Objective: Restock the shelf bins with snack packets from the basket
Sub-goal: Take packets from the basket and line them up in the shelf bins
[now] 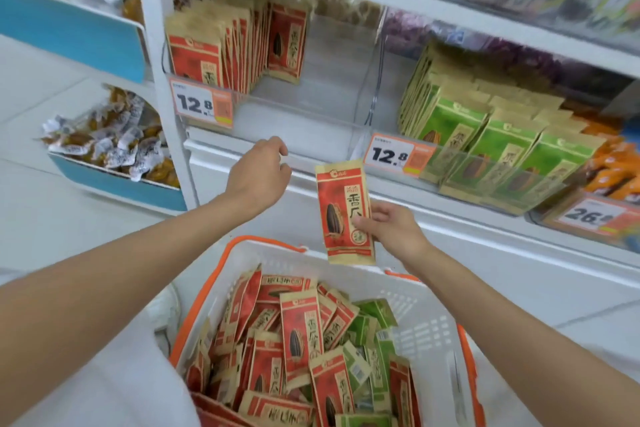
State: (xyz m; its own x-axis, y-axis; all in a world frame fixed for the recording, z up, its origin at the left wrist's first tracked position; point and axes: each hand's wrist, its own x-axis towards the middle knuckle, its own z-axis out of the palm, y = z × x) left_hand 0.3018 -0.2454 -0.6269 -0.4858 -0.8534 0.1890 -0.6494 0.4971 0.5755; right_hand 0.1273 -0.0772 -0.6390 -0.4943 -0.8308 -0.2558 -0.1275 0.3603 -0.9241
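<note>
1. my right hand pinches one red packet by its right edge, thumb across the front, fingers behind; the packet stands upright in the air above the basket's far rim.
2. my left hand holds nothing, its fingers loosely curled and parted, in front of the shelf edge just below the clear bin.
3. the clear bin has a row of red packets standing at its left side; the right part of the bin is bare.
4. the neighbouring bin to the right holds green packets standing in rows.
5. the white basket with orange trim sits below my arms, heaped with loose red packets and a few green ones at its right side.
6. price tags reading 12.8 hang on the fronts of both bins.
</note>
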